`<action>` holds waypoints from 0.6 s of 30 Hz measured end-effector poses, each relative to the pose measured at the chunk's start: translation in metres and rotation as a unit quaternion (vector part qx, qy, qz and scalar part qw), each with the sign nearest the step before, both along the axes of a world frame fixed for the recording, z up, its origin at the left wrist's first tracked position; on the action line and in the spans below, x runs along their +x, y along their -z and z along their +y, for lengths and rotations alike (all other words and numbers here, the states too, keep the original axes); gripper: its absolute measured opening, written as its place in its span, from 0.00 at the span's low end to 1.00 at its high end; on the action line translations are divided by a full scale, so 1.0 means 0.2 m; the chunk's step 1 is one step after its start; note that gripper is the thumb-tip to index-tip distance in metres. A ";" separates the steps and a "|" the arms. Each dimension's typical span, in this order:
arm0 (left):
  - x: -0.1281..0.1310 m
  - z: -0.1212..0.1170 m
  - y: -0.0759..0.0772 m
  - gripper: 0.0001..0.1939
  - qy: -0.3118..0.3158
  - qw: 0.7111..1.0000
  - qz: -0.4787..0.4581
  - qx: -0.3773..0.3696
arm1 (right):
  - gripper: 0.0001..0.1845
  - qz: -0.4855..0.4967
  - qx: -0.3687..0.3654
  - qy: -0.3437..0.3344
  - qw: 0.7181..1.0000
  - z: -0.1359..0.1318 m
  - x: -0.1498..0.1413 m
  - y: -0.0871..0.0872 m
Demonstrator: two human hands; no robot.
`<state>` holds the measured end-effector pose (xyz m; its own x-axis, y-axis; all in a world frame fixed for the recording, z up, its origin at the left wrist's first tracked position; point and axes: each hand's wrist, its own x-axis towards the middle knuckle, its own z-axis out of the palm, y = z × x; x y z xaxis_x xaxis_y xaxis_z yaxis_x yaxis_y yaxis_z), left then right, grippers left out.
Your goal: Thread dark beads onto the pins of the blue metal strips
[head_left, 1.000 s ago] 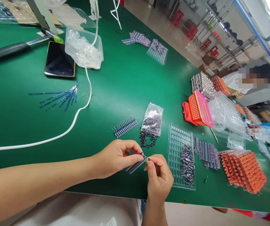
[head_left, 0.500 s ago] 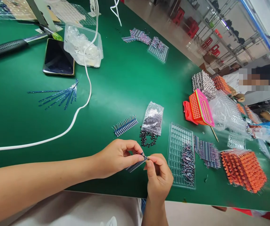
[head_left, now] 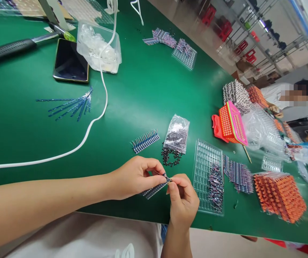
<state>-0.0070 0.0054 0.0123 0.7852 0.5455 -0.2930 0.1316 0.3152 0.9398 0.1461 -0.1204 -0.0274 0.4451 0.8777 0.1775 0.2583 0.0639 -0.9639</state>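
My left hand (head_left: pixel 140 176) is closed on a strip of small dark circuit boards (head_left: pixel 154 191) with thin wires, held just above the front of the table. Thumb and forefinger of my right hand (head_left: pixel 183 200) pinch together at the strip's right end; what is between them is too small to make out. Beyond my hands lies a similar circuit board strip (head_left: pixel 145 141) with wires standing up. To its right, small black parts (head_left: pixel 170 157) are scattered at the mouth of a clear plastic bag (head_left: pixel 177 133). A clear blister tray (head_left: pixel 203 175) beside my right hand holds a pile of wired boards (head_left: pixel 215 188).
More wired boards (head_left: pixel 240 175) and an orange stack (head_left: pixel 280 196) lie right, near a pink and orange basket (head_left: pixel 230 123). A white cable (head_left: pixel 85 138) crosses the left side, near a phone (head_left: pixel 72 61), blue strips (head_left: pixel 75 105) and a clear tub (head_left: pixel 100 46). A person sits far right.
The view has shifted slightly, so the table items sit a little further right. My hands keep nearly the same pose at the strip's end.
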 end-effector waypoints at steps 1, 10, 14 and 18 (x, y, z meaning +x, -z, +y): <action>0.00 0.00 0.00 0.11 0.004 1.000 0.001 0.003 | 0.05 0.018 -0.003 -0.006 1.000 0.00 0.00 0.00; -0.01 -0.01 0.04 0.12 -0.001 0.997 0.011 0.081 | 0.03 0.101 -0.047 -0.020 0.994 0.02 0.01 -0.03; -0.01 -0.01 0.03 0.11 -0.004 0.997 0.005 0.075 | 0.05 0.106 -0.064 -0.013 0.992 0.03 0.01 -0.03; -0.01 0.00 0.01 0.11 -0.005 0.998 0.005 0.061 | 0.07 0.134 -0.060 -0.013 0.989 0.04 0.02 -0.03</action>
